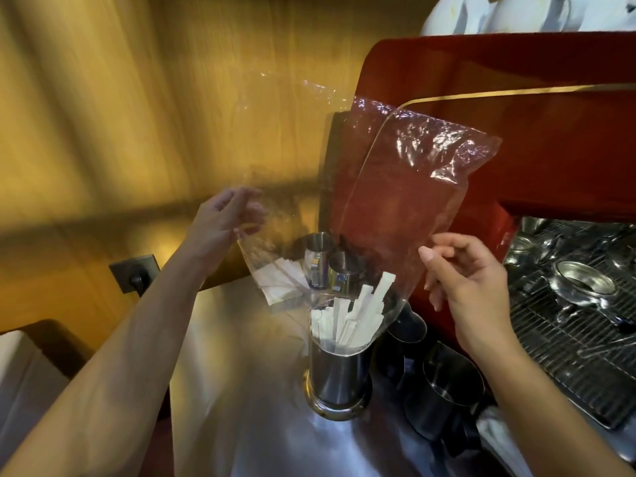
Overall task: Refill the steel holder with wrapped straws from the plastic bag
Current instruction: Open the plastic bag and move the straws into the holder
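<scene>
A clear plastic bag (pixel 395 187) is held upside down above the steel holder (pixel 339 376), its open mouth over the holder's rim. White wrapped straws (pixel 358 315) stand in the holder, their upper ends still inside the bag's mouth. My left hand (pixel 227 218) pinches the bag's left edge. On the right, my right hand (pixel 471 280) grips the bag's other edge with thumb and fingers. A few white wrappers (pixel 278 277) lie in a fold of the bag near my left hand.
A red espresso machine (pixel 516 98) stands behind and to the right, with its metal drip grate (pixel 568 339). Dark steel pitchers (pixel 447 387) crowd right of the holder. Two small steel cups (pixel 318 259) sit behind it. White cups (pixel 516 12) rest on the machine. A wall socket (pixel 134 273) is at left.
</scene>
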Available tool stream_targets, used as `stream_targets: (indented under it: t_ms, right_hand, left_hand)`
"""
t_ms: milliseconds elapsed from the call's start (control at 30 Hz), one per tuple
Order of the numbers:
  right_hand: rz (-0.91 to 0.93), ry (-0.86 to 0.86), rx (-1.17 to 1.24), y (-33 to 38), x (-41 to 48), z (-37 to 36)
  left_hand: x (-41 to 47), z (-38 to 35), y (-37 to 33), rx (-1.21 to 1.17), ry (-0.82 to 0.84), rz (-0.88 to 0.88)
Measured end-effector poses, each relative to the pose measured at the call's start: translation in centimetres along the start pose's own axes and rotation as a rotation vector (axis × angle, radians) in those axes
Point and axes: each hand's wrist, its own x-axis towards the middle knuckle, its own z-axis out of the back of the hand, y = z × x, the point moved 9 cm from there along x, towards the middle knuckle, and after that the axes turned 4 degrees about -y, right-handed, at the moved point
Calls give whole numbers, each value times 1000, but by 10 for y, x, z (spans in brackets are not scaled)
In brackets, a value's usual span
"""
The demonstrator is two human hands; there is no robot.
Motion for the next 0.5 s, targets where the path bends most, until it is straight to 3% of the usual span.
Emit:
stream_targets:
  t_ms: [233,500]
  right_hand:
    - [-51,28,-108,-15,0,3]
    - [-45,58,-84,-17,5,-4]
  left_hand:
    - [-24,-7,19,-27,221,122]
    - [-41,11,27,124,39,112]
